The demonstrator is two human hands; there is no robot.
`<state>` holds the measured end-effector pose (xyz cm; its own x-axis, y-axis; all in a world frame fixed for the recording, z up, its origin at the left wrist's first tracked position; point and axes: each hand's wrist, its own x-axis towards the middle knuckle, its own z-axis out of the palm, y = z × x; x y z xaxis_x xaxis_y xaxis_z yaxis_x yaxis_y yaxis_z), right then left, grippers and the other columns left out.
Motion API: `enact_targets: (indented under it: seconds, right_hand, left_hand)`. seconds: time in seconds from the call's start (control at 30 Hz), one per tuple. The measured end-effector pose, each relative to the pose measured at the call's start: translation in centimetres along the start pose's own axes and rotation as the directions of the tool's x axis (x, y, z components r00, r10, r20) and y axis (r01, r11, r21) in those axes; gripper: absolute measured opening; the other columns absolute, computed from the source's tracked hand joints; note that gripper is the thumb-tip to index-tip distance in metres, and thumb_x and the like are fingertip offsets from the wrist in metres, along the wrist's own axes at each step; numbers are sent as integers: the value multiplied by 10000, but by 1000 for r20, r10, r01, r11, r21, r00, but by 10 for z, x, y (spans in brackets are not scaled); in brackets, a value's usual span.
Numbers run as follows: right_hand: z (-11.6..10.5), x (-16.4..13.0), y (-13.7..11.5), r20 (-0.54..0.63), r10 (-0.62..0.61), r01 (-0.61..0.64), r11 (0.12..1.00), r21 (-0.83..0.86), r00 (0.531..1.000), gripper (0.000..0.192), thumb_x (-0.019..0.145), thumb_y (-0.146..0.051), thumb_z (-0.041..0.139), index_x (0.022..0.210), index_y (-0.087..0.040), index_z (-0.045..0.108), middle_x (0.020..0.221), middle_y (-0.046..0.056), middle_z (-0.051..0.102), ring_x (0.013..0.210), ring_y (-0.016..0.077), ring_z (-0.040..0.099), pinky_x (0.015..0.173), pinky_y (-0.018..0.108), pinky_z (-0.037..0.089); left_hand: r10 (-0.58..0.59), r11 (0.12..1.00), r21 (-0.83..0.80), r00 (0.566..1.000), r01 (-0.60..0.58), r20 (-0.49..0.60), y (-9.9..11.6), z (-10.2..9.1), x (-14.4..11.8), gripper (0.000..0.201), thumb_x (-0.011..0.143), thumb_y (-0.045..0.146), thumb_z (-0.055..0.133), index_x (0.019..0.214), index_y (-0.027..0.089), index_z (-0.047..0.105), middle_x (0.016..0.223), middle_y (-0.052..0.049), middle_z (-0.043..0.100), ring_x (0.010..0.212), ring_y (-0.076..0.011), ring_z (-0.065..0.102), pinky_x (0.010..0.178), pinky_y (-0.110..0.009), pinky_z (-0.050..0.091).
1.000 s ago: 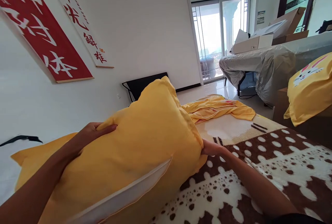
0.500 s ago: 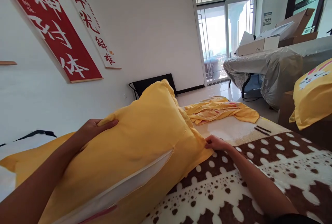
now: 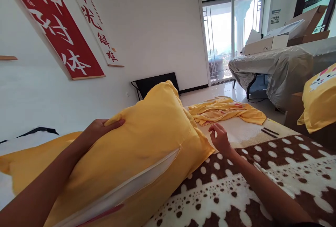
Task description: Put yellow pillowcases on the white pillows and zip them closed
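A large pillow in a yellow pillowcase (image 3: 147, 139) lies across the bed in front of me, with a strip of white inner pillow showing along its lower seam. My left hand (image 3: 101, 129) rests on the pillow's upper left edge, fingers pressed into the fabric. My right hand (image 3: 220, 137) hovers just right of the pillow's corner, fingers apart and holding nothing. A crumpled yellow pillowcase (image 3: 225, 109) lies further back on the bed.
A brown and white dotted blanket (image 3: 262, 178) covers the bed. Another yellow pillow with a cartoon face (image 3: 319, 97) sits at the right. A grey covered table (image 3: 275, 66) carries cardboard boxes (image 3: 265, 43). Red banners (image 3: 55, 23) hang on the left wall beside glass doors (image 3: 231, 34).
My right hand has let go of the pillow's corner and lifted away to the right, fingers spreading. The pillow has settled flatter on the bed. My left hand stays on it.
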<state>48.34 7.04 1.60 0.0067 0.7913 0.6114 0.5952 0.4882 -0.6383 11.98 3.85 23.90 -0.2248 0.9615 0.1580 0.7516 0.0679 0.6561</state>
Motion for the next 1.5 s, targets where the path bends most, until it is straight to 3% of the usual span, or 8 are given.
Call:
enact_targets:
  seconds: [0.2,0.47,0.63,0.8,1.1,1.23,1.37,1.5]
  right_hand:
    - [23,-41,-132,318,-769,821,567,-60,554,217,836,-164,434,1023,-181,544,1016,85,600,927,198,484,830,341,361]
    - [31,-36,-88,587,-567,778,601,-184,578,97,858,-268,527,860,-172,546,799,43,606,845,188,486,903,324,310]
    - [36,-19,-64,594,-504,749,601,-280,627,126,893,-142,455,869,-168,575,824,48,626,863,184,520,930,308,318]
    - [42,20,-57,553,-457,698,609,-376,697,171,903,-128,425,975,-155,578,894,74,625,903,192,542,940,328,334]
    - [48,-8,-15,571,-458,690,661,-295,682,127,864,-156,483,839,-182,605,971,71,614,1036,195,509,1046,349,262]
    - [45,-7,-14,597,-409,638,734,-235,690,124,846,-159,495,892,-192,605,997,73,631,1119,209,469,1063,429,206]
    - [42,-2,-17,630,-371,618,753,-226,682,133,828,-141,501,897,-184,607,934,77,647,1092,206,478,1049,429,215]
    - [37,-3,-16,649,-345,621,742,-254,678,121,829,-146,509,828,-174,626,885,86,654,1055,220,487,1037,433,232]
  left_hand:
    - [-77,997,-27,996,79,50,8,7,2,448,535,585,729,718,192,616,534,42,597,558,-178,541,443,-227,365]
    - [-128,992,57,938,116,323,-44,-23,13,648,740,739,387,1098,223,546,965,23,685,943,-212,610,766,-269,489]
    - [177,802,573,983,-167,39,-65,-4,11,484,799,605,349,646,185,532,670,-13,594,778,-184,554,718,-241,417]
    - [134,692,721,975,35,-176,-50,-15,11,673,763,761,289,641,168,583,558,-4,556,615,-147,500,592,-207,353]
    - [226,678,721,974,-145,-17,-61,-2,26,525,860,631,307,829,187,584,540,92,614,598,-119,582,725,-298,428]
    - [690,518,809,694,-277,-204,-31,42,-2,183,882,263,429,930,167,577,817,5,677,833,-170,598,913,-440,394]
    - [900,-42,506,187,-861,393,5,133,-49,205,833,67,402,861,165,580,870,-50,650,841,-180,581,817,-321,461]
    - [637,108,358,341,-927,691,18,217,-49,205,830,60,422,805,141,609,867,-79,652,805,-215,600,721,-328,492]
